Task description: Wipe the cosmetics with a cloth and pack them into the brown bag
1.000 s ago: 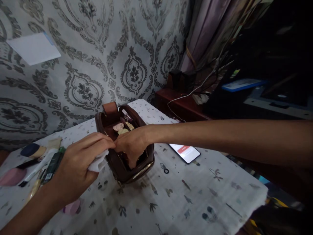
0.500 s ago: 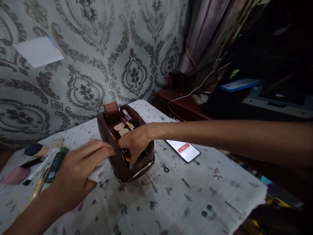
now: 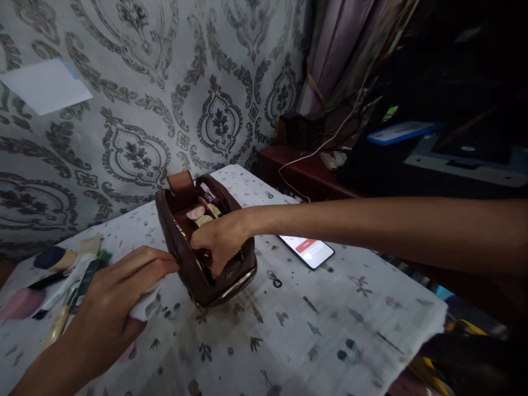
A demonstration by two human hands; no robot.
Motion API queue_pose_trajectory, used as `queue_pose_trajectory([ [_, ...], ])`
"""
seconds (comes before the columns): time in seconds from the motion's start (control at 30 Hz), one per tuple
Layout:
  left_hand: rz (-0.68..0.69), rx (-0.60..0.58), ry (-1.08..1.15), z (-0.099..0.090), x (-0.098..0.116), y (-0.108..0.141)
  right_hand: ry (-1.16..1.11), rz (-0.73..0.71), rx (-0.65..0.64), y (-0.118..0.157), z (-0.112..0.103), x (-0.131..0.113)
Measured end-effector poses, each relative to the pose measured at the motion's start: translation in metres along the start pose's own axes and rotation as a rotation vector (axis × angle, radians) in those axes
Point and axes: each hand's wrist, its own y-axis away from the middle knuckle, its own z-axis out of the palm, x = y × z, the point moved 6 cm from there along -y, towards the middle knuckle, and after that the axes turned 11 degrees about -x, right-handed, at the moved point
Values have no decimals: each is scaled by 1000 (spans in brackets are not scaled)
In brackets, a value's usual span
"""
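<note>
A brown zip bag (image 3: 181, 247) stands unzipped, with round compacts (image 3: 196, 212) and small tubes (image 3: 208, 192) inside. My right hand (image 3: 220, 242) reaches down into it; its fingertips are hidden behind the bag's side, and what they touch does not show. My left hand (image 3: 119, 291) is closed around a crumpled white tissue (image 3: 145, 303), its fingertips at the bag's left side.
Left of the bag lie a pink sponge (image 3: 22, 302), a dark-topped brush (image 3: 53, 257), tubes and sticks. A lit phone (image 3: 311, 252) rests under my right forearm. Behind are a patterned wall (image 3: 136, 148), a red-brown surface (image 3: 297, 170) and a white cable (image 3: 325, 151).
My left hand has moved slightly left, with the tissue still in it. My right hand stays inside the bag. The whole view has shifted a little.
</note>
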Motion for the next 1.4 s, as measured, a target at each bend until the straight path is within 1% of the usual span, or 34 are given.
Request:
queue_pose_trajectory([
  [0.07,2,6,18,0,-1,1,20,-21,10,0,-1,0],
  [0.17,-39,-4,22,2,-5,6,42,-22,18,-1,-2,2],
  [0.27,-24,0,9,3,-5,10,74,-5,20,-2,-2,3],
  [0.47,-73,-33,-44,5,-6,10,119,-8,13,-1,-2,2],
  [0.57,-71,-16,-56,4,-8,12,138,-7,10,1,-3,2],
  [0.7,-32,18,-57,3,-10,18,176,-27,11,5,-6,0],
  [0.87,-176,-31,30,7,-17,23,210,-25,25,6,-9,2],
  [1.03,-234,-19,60,10,-22,27,169,-46,46,4,-9,5],
  [1.2,-246,-34,76,13,-26,26,168,-72,51,2,-8,5],
  [1.4,-227,-64,57,16,-27,26,141,-59,33,2,-7,7],
])
